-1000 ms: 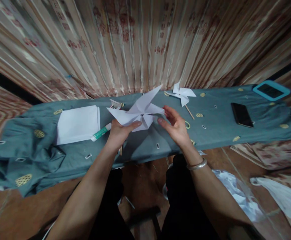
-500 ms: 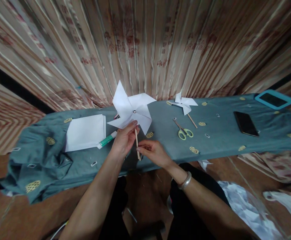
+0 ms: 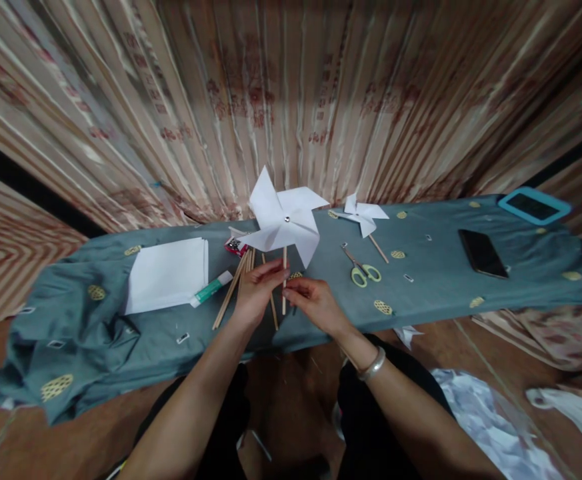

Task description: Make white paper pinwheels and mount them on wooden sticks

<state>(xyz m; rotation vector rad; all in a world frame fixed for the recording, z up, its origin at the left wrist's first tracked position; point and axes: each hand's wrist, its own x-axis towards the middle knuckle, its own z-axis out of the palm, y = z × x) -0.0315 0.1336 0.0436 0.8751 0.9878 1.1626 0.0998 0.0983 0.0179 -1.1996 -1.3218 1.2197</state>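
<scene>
A white paper pinwheel (image 3: 291, 217) with a shiny pin at its centre stands upright on a thin wooden stick. My left hand (image 3: 259, 288) is closed around that stick, below the blades. Lower down, the fingertips of my right hand (image 3: 313, 300) pinch the same stick; a bracelet circles that wrist. Several loose wooden sticks (image 3: 229, 298) lie under and beside my left hand. Behind them is a small red packet (image 3: 234, 246), partly covered by a blade. To the left lies a green and white glue stick (image 3: 211, 289).
A stack of white paper (image 3: 168, 277) lies left on the cloth-covered table (image 3: 331, 320). Rightward are scissors (image 3: 363, 273) with yellow-green handles, another pinwheel (image 3: 363, 215), a black phone (image 3: 483, 253) and a blue-framed tablet (image 3: 535, 205). A curtain (image 3: 281, 100) hangs behind. White paper scraps (image 3: 491, 413) lie on the floor.
The pinwheel and both hands have moved right, away from the loose sticks, which now show along with the red packet. My left hand sits lower below the blades. The view has shifted slightly.
</scene>
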